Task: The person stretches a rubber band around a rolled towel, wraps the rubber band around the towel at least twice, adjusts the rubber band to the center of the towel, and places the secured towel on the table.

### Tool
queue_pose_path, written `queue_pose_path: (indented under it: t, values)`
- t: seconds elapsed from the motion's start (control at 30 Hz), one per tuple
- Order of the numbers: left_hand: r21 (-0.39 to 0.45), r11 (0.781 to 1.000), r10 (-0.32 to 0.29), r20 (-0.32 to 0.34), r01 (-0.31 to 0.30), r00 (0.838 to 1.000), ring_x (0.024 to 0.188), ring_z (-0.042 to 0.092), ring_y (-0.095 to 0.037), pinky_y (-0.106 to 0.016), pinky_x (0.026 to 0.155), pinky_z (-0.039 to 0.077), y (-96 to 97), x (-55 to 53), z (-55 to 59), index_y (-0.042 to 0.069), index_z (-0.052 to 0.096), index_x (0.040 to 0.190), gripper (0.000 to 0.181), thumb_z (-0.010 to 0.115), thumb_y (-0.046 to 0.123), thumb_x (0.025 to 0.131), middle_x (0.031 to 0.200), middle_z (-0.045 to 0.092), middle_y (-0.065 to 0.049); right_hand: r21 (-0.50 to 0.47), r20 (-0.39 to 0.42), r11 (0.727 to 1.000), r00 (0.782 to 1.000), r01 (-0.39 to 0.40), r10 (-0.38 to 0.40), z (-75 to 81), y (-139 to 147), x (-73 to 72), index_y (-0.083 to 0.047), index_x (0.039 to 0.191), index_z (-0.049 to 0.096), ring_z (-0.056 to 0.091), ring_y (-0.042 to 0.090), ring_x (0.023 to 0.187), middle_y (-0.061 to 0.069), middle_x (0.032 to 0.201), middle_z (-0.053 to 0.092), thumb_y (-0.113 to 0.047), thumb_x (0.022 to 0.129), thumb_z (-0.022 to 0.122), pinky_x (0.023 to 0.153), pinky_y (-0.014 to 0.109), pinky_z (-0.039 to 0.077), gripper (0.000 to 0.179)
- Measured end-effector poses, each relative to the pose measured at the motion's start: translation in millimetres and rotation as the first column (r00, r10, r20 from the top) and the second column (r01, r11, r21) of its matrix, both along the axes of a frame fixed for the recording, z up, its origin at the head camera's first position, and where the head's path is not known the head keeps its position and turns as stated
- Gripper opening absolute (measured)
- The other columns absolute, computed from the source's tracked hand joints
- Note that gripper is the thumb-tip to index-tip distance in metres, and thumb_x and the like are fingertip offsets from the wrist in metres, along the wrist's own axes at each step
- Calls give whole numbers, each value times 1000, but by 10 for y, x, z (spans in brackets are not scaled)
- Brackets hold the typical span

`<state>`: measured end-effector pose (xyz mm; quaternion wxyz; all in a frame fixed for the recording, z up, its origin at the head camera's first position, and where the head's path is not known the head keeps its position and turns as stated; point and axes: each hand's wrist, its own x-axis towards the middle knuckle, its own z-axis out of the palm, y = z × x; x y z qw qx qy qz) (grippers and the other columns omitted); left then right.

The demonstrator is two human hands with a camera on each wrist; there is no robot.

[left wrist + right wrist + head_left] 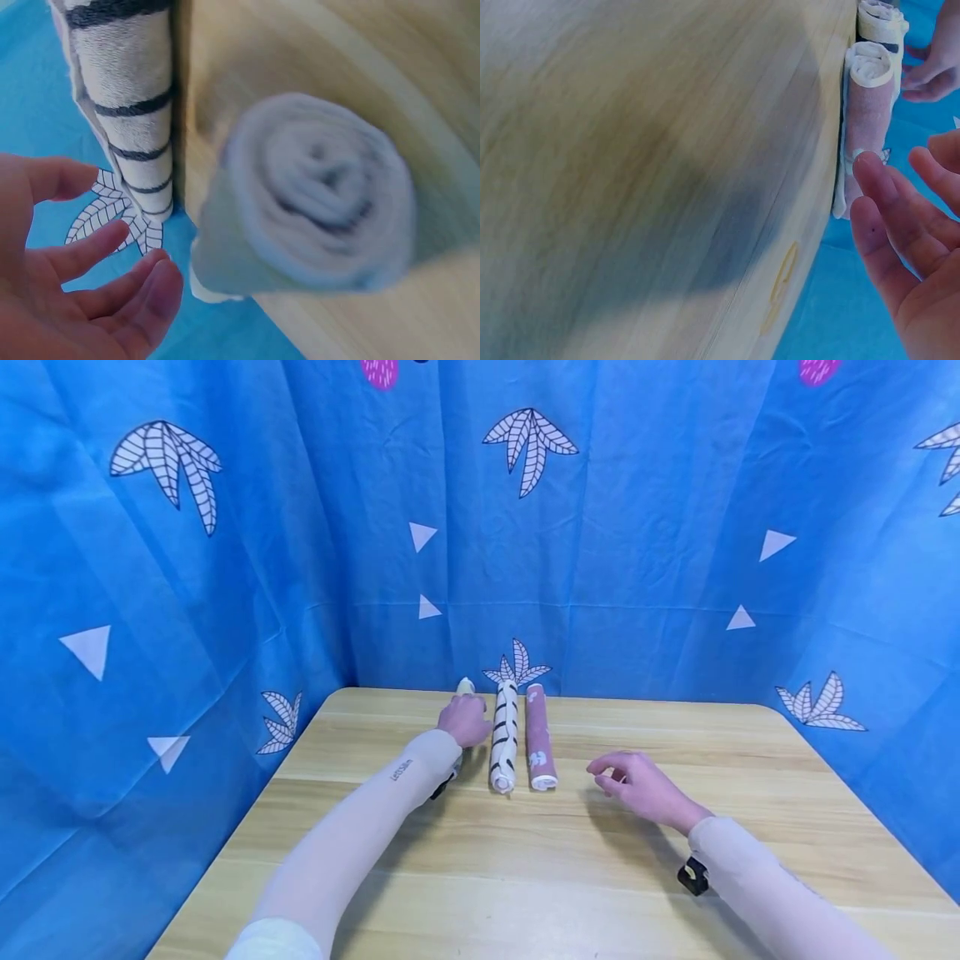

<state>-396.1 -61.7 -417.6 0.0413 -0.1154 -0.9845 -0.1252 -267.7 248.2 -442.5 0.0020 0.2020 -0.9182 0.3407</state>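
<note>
Three rolled towels lie side by side at the far middle of the table. The leftmost is a pale greenish roll (217,240), its coiled end large and blurred in the left wrist view. My left hand (465,718) is over this roll in the head view, hiding most of it; in its wrist view the fingers are loosely bent and apart from the roll. Beside it lies a white roll with black stripes (504,735), then a pink roll with pale patches (540,735). Right of the pink roll, my right hand (641,787) hovers above the table with loosely bent fingers, holding nothing.
The wooden table (525,877) has rounded far corners. A blue curtain (645,527) with leaf and triangle prints hangs behind it and along the sides. A black wrist strap piece (693,876) sits under the right forearm.
</note>
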Motion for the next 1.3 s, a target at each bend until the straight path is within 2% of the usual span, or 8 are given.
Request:
queue_pose_path:
  t: [0.17,0.43,0.6,0.67,0.73,0.87,1.0,1.3]
  values:
    - [13,1000,4,81,-5,997,82,60,-21,-37,75,52,175,-71,23,12,67,95,26,64,38,94,93,66,-5,35,-26,999,1000,13,-12,-22,22,-1,-5,122,70,63,18,88,13,117,71,-14,97,63,69,26,53,27]
    - [48,995,73,207,-85,976,83,59,-20,-32,72,49,362,-103,47,9,67,95,36,63,45,96,92,62,-7,78,-77,997,997,-9,15,-42,36,5,-5,118,71,63,14,89,10,115,72,-14,98,64,76,29,54,23]
    - [17,997,73,228,-79,971,87,61,-22,-37,94,48,415,-226,-47,10,67,84,40,62,48,96,92,66,-8,88,-93,996,995,-18,26,-72,52,15,-6,117,71,64,13,88,9,115,72,-14,97,65,76,28,54,23]
    - [8,997,71,217,-75,973,94,64,-24,-42,109,42,431,-250,-71,9,68,87,42,61,49,96,99,69,-9,84,-92,996,995,-20,28,-66,62,26,-5,118,71,64,14,88,10,115,72,-13,97,64,76,27,54,23]
    - [22,996,75,214,-82,974,99,64,-25,-43,110,40,450,-243,-74,8,69,93,41,61,48,96,103,70,-9,79,-93,997,995,-22,30,-57,78,32,-5,117,71,64,15,88,10,114,72,-12,97,64,75,27,54,23]
    - [63,993,82,216,-97,973,88,62,-23,-36,91,50,462,-216,-57,6,68,97,36,62,42,96,98,66,-9,88,-105,996,994,-30,39,-42,93,39,-5,117,71,64,16,89,9,113,72,-12,97,64,76,28,54,22]
    - [115,987,82,242,-112,967,80,59,-21,-32,73,49,456,-251,-77,5,66,97,29,65,34,95,93,62,-9,102,-108,994,993,-36,47,-51,96,33,-5,117,71,65,16,89,9,112,72,-11,97,64,76,27,54,22]
    - [214,966,83,285,-148,955,84,60,-24,-33,71,50,443,-385,-176,3,63,106,24,66,21,91,97,64,-11,113,-142,993,989,-34,50,-80,78,45,-6,112,73,64,14,86,8,109,71,-12,96,66,74,27,53,19]
